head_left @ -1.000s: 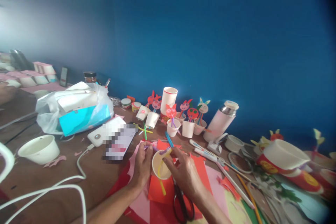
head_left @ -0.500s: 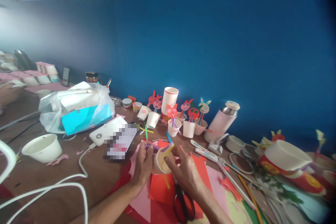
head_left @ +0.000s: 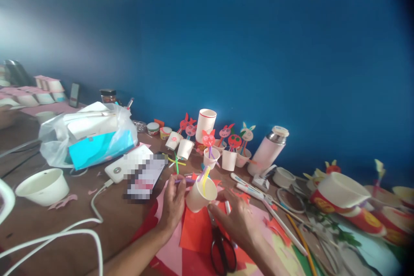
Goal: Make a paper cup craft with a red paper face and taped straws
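Observation:
A white paper cup (head_left: 196, 200) stands between my two hands on sheets of coloured paper. A yellow strip (head_left: 205, 181) and a pale purple one stick up at its rim. My left hand (head_left: 174, 202) is closed beside the cup, with a thin purple strip (head_left: 186, 180) pinched between thumb and fingers. To the cup's right, my right hand (head_left: 237, 215) has its thumb and fingers apart, the thumb near the cup's side. I see nothing in that hand. Black-handled scissors (head_left: 223, 252) lie below it on the red paper (head_left: 196, 233).
Several cups with paper animal faces (head_left: 208, 138) stand at the back, beside a pink thermos (head_left: 267, 151). To the left are a phone (head_left: 147, 179), a white power bank (head_left: 129, 164), a plastic bag (head_left: 51, 142) and a white bowl (head_left: 43, 189). Pens (head_left: 249, 189) lie at right.
The cup has turned from tilted towards me to nearly upright. My right hand has drawn back from its rim to the right. The view has shifted slightly.

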The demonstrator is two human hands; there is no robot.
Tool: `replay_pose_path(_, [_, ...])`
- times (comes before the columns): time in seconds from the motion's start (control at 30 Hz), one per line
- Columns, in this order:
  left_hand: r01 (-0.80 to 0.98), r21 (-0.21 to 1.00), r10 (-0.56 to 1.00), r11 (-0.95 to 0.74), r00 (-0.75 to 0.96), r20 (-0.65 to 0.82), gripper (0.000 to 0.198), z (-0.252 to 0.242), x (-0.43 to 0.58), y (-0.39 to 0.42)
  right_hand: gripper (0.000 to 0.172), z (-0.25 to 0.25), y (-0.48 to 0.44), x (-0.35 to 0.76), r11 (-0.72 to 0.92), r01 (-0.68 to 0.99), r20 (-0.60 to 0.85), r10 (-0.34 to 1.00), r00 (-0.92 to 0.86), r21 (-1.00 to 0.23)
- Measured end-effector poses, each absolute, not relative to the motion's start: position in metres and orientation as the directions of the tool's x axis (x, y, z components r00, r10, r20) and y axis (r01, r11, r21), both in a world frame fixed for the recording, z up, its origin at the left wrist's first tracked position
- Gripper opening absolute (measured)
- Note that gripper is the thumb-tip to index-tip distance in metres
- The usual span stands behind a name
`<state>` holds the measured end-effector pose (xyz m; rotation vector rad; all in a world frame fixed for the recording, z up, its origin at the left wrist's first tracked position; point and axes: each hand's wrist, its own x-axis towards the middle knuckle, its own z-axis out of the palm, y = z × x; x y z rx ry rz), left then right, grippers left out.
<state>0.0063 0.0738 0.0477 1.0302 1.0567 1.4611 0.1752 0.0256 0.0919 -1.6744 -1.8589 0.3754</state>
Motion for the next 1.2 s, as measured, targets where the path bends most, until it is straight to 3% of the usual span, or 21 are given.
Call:
replay_pose_path(0.33, [-0.117, 0.980, 0.987, -0.161, -0.031, 0.158, 0.015, 0.051, 0.008, 0.074, 0.024, 0.069, 0.015, 0.175, 0.105, 0.660, 0.152, 0.988, 0.014, -0.744])
replay_pose_path(0.43, [-0.060, 0.988, 0.988, -0.144, 0.042, 0.147, 0.010, 0.049, 0.006, 0.077, 0.024, 0.065, 0.012, 0.177, 0.125, 0.695, 0.162, 0.987, -0.011, -0.708])
replay_pose_path(0.6, [0.059, 0.994, 0.978, -0.091, 0.194, 0.078, 0.026, 0.047, -0.001, 0.084, 0.022, 0.061, 0.015, 0.182, 0.172, 0.737, 0.193, 0.980, -0.058, -0.654])
replay_pose_path(0.83, [0.235, 0.920, 0.921, -0.315, 0.308, 0.237, 0.016, 0.049, -0.008, 0.086, 0.013, 0.054, 0.019, 0.186, 0.234, 0.803, 0.286, 0.955, -0.082, -0.548])
replay_pose_path(1.0, [0.368, 0.783, 0.852, -0.501, 0.370, 0.371, 0.015, 0.052, -0.010, 0.090, 0.014, 0.056, 0.018, 0.187, 0.223, 0.761, 0.240, 0.967, -0.091, -0.609])
replay_pose_path(1.2, [0.417, 0.774, 0.859, -0.476, 0.410, 0.307, 0.013, 0.052, -0.010, 0.085, 0.015, 0.054, 0.018, 0.185, 0.196, 0.781, 0.239, 0.969, -0.062, -0.593])
